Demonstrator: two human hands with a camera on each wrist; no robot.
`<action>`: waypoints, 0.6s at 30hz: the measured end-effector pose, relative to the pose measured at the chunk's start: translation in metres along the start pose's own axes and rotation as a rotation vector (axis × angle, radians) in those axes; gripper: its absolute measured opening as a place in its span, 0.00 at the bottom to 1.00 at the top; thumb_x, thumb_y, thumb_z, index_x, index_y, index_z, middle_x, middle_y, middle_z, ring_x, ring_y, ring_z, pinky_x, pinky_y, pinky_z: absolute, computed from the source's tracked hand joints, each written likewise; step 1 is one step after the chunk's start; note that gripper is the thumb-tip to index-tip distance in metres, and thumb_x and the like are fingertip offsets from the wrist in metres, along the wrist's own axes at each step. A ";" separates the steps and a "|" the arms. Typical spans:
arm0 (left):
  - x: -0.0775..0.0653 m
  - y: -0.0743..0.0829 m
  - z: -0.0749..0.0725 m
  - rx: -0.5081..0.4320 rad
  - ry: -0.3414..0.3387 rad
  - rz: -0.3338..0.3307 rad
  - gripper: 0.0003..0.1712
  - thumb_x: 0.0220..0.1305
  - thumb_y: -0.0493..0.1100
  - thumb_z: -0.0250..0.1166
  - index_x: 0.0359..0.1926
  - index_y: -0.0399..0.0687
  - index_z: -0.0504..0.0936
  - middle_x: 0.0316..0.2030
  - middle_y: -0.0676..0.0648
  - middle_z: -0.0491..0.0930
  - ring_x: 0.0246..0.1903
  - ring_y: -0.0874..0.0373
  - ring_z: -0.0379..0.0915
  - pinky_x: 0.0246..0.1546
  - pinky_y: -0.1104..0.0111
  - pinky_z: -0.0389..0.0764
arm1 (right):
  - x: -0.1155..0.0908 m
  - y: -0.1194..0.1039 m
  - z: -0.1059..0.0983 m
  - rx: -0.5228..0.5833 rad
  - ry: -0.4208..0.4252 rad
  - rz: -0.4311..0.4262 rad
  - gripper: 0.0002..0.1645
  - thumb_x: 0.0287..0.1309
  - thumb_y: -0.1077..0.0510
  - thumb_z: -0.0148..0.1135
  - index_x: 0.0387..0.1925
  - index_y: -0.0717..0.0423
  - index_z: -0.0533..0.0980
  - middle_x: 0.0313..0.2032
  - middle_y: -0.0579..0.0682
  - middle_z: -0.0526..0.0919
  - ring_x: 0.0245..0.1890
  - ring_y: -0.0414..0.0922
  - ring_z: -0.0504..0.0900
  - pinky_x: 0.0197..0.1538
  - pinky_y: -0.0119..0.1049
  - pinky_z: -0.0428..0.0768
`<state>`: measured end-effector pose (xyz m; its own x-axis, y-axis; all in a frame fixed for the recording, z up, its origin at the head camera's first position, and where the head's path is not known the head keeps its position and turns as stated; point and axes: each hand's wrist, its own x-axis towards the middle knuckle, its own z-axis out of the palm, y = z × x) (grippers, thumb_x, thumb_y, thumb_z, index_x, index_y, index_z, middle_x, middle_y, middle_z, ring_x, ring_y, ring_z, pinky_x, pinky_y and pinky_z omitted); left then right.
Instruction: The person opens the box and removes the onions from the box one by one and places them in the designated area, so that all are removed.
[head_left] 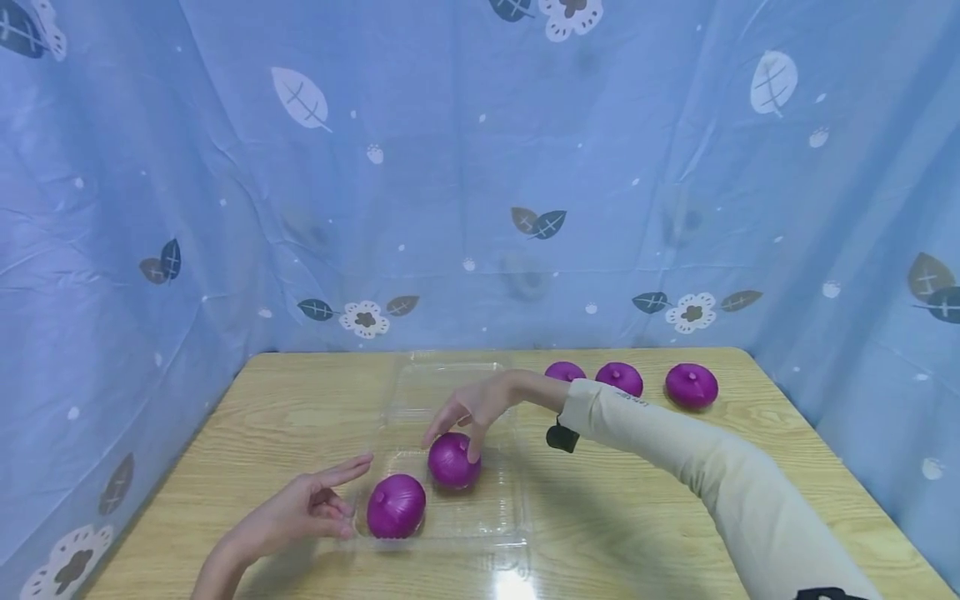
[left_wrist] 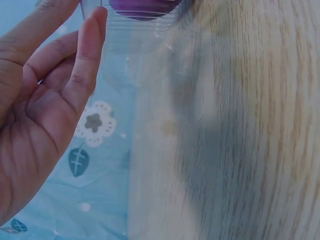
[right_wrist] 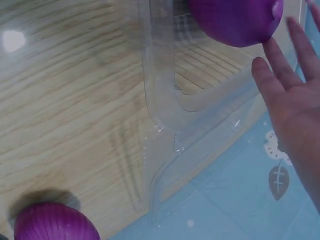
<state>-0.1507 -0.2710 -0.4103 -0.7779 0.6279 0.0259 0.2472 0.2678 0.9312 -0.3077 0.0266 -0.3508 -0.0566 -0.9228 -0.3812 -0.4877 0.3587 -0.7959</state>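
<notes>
A clear plastic clamshell box (head_left: 480,521) lies with its lid laid back on the table. Inside its base, at the front left, rests one purple onion (head_left: 396,506). My right hand (head_left: 480,404) reaches down over a second purple onion (head_left: 453,461) in the box and holds it between thumb and fingers. Seen from the right wrist, the fingertips (right_wrist: 270,47) are at that onion's side. Beside the box's left wall is my left hand (head_left: 303,512), its index finger extended and thumb apart, with nothing between them. Its fingertips (left_wrist: 97,20) come right up to the clear wall.
Three more purple onions stand along the back right of the table: one (head_left: 564,372) partly behind the right arm, another (head_left: 620,377) beside it, and one (head_left: 692,386) farther right. A blue patterned curtain (head_left: 465,167) hangs behind and around the wooden table (head_left: 285,417).
</notes>
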 end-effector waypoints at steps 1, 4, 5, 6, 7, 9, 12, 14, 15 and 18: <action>0.000 0.000 0.000 -0.005 -0.002 0.001 0.48 0.58 0.38 0.68 0.71 0.30 0.51 0.59 0.59 0.72 0.35 0.62 0.78 0.37 0.68 0.83 | 0.000 0.000 0.001 -0.005 -0.023 0.022 0.42 0.48 0.69 0.70 0.66 0.58 0.67 0.68 0.52 0.64 0.68 0.39 0.59 0.71 0.40 0.55; 0.000 0.000 0.000 -0.019 -0.006 0.006 0.48 0.58 0.37 0.68 0.71 0.29 0.50 0.58 0.54 0.72 0.35 0.62 0.78 0.36 0.68 0.83 | -0.002 0.003 0.005 -0.006 -0.052 0.060 0.39 0.46 0.71 0.70 0.63 0.58 0.70 0.68 0.53 0.63 0.68 0.38 0.60 0.70 0.39 0.58; 0.000 0.000 0.000 -0.025 -0.006 0.005 0.48 0.58 0.37 0.68 0.71 0.28 0.50 0.59 0.57 0.72 0.35 0.62 0.78 0.37 0.68 0.83 | -0.003 0.004 0.008 -0.001 -0.060 0.069 0.38 0.46 0.72 0.70 0.62 0.57 0.71 0.69 0.54 0.63 0.67 0.38 0.60 0.69 0.38 0.60; 0.000 0.000 0.000 -0.029 -0.007 0.007 0.48 0.58 0.37 0.68 0.71 0.28 0.50 0.59 0.58 0.71 0.35 0.62 0.78 0.37 0.68 0.83 | -0.004 0.005 0.010 -0.003 -0.065 0.071 0.38 0.46 0.72 0.70 0.61 0.57 0.72 0.69 0.54 0.63 0.67 0.38 0.60 0.68 0.37 0.62; 0.000 0.000 0.000 -0.033 -0.008 0.007 0.48 0.58 0.37 0.68 0.71 0.28 0.50 0.60 0.60 0.71 0.35 0.62 0.78 0.37 0.68 0.83 | -0.005 0.006 0.013 -0.009 -0.072 0.070 0.37 0.46 0.72 0.70 0.61 0.57 0.72 0.69 0.54 0.63 0.66 0.38 0.61 0.67 0.36 0.63; 0.000 0.000 0.001 -0.038 -0.009 0.010 0.48 0.58 0.36 0.68 0.71 0.28 0.49 0.60 0.66 0.69 0.36 0.62 0.78 0.37 0.67 0.83 | -0.005 0.009 0.019 -0.034 -0.096 0.059 0.37 0.46 0.71 0.71 0.61 0.57 0.72 0.68 0.53 0.65 0.65 0.37 0.63 0.65 0.33 0.64; 0.000 0.000 0.000 -0.026 -0.006 0.014 0.48 0.58 0.37 0.68 0.71 0.28 0.50 0.62 0.73 0.65 0.37 0.61 0.78 0.38 0.67 0.83 | -0.006 0.012 0.028 -0.076 -0.143 0.061 0.40 0.44 0.70 0.73 0.62 0.55 0.71 0.63 0.47 0.70 0.59 0.34 0.67 0.61 0.30 0.68; 0.001 0.000 0.000 -0.008 0.000 0.019 0.48 0.57 0.37 0.68 0.71 0.29 0.50 0.66 0.64 0.64 0.37 0.60 0.79 0.38 0.67 0.83 | -0.008 0.013 0.033 -0.084 -0.160 0.062 0.42 0.43 0.70 0.74 0.63 0.54 0.71 0.59 0.43 0.72 0.56 0.32 0.69 0.58 0.28 0.71; 0.001 0.000 0.000 0.002 0.003 0.021 0.48 0.57 0.38 0.68 0.71 0.29 0.51 0.68 0.57 0.63 0.37 0.60 0.79 0.38 0.66 0.83 | -0.010 0.013 0.034 -0.085 -0.158 0.062 0.42 0.43 0.70 0.74 0.63 0.54 0.71 0.57 0.42 0.73 0.54 0.32 0.70 0.56 0.28 0.72; 0.001 -0.001 0.001 0.022 0.011 0.018 0.48 0.56 0.39 0.69 0.70 0.28 0.52 0.68 0.34 0.59 0.37 0.60 0.79 0.38 0.66 0.83 | -0.018 0.013 0.036 -0.065 -0.097 0.052 0.38 0.47 0.67 0.73 0.62 0.54 0.72 0.54 0.39 0.74 0.52 0.33 0.72 0.54 0.28 0.74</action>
<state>-0.1513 -0.2700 -0.4112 -0.7796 0.6245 0.0470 0.2738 0.2723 0.9224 -0.2816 0.0530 -0.3708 0.0001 -0.8841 -0.4673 -0.5418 0.3927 -0.7431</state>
